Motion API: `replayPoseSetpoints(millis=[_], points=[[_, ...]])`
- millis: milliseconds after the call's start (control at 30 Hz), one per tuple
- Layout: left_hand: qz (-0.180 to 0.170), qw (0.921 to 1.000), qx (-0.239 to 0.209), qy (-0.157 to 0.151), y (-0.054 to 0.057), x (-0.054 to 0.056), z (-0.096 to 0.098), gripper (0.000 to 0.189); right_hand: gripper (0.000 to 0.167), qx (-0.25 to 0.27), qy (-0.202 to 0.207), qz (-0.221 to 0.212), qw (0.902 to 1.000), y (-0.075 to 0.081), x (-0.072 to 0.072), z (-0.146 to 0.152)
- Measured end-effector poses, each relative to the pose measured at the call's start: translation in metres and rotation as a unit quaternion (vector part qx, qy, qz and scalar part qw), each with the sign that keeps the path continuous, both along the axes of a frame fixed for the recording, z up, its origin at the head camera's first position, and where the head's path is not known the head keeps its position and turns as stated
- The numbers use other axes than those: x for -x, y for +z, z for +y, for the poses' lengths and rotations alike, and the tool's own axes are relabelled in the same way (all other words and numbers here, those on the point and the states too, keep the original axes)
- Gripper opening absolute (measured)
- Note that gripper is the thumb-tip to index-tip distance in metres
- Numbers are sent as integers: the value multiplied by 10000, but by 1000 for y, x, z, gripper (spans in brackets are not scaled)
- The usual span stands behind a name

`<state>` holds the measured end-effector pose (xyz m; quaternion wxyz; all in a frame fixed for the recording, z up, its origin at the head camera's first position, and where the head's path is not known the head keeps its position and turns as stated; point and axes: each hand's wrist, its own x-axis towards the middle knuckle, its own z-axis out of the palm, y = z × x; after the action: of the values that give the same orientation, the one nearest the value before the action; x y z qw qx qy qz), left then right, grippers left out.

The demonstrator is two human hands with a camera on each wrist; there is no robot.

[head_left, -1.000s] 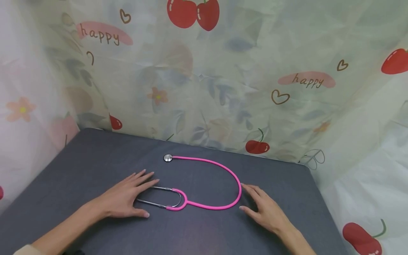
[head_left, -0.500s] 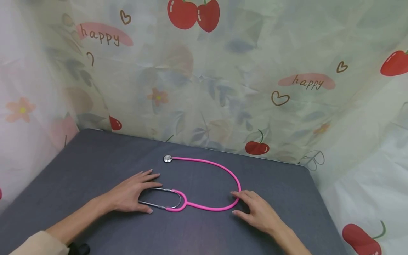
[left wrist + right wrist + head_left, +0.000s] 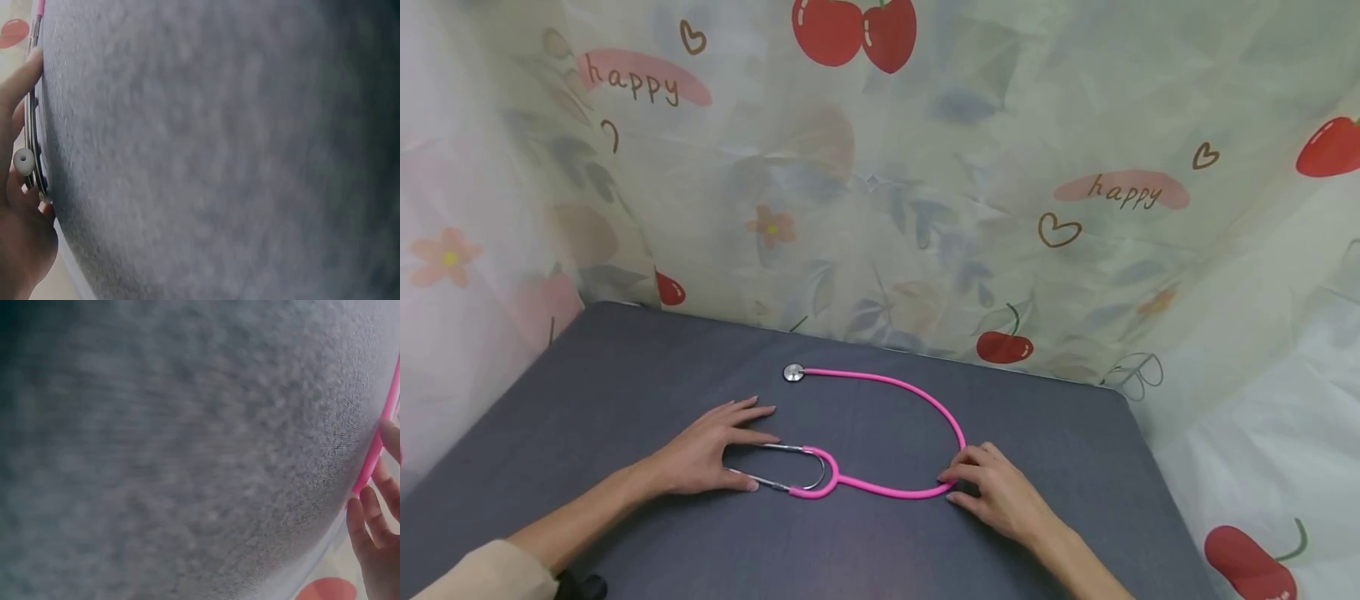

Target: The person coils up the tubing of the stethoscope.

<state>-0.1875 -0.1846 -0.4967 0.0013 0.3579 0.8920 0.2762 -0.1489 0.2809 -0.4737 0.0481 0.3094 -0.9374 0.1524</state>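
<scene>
A pink stethoscope (image 3: 917, 493) lies in a loop on the grey table, its round metal chest piece (image 3: 793, 372) at the far end. My left hand (image 3: 700, 450) holds the metal ear tubes at the left, thumb along the near tube and index finger at the far one. In the left wrist view, a white ear tip (image 3: 24, 161) shows beside the fingers, and the thumb (image 3: 25, 75) lies against the tube. At the right bend of the loop, my right hand (image 3: 1000, 496) pinches the pink tubing (image 3: 372, 456) between thumb and fingers; the palm hides part of that bend.
The grey table (image 3: 647, 358) has its back edge against a patterned curtain (image 3: 880, 208) with cherries and hearts. More curtain hangs on both sides. A dark object (image 3: 580, 586) sits by the left sleeve.
My right hand has moved left onto the tubing and its fingers have closed round it. The left hand has shifted slightly right, its thumb now on the near ear tube.
</scene>
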Motion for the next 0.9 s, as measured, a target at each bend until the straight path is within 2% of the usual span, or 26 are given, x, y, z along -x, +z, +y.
replayPoseSetpoints(millis=[100, 233, 333, 433, 567, 700, 767, 900], points=[[26, 10000, -4, 32, 1, -1, 1, 56, 16, 50, 124, 115, 9998, -1, 2, -1], [182, 9998, -50, 12, 4, -2, 3, 56, 12, 243, 372, 473, 9979, -1, 4, 0], [316, 9995, -28, 5, 7, -2, 4, 56, 14, 584, 556, 668, 9945, -1, 6, 1], [358, 9992, 52, 168, 9, -3, 3, 57, 15, 997, 733, 639, 9902, -1, 7, 1], [391, 9984, 7, 404, 11, -4, -1, 55, 15, 1450, 780, 216, 9861, 1, 7, -1], [436, 9979, -218, 430, 14, -4, -3, 53, 13, 1814, 526, -373, 9813, 5, 6, -3], [340, 9980, -318, 426, 16, -3, -3, 50, 11, 1992, 346, -625, 9773, 6, 5, -4], [-70, 9985, -394, 372, 19, -2, -1, 45, 9, 2402, 122, -1085, 9646, 9, 7, -7]])
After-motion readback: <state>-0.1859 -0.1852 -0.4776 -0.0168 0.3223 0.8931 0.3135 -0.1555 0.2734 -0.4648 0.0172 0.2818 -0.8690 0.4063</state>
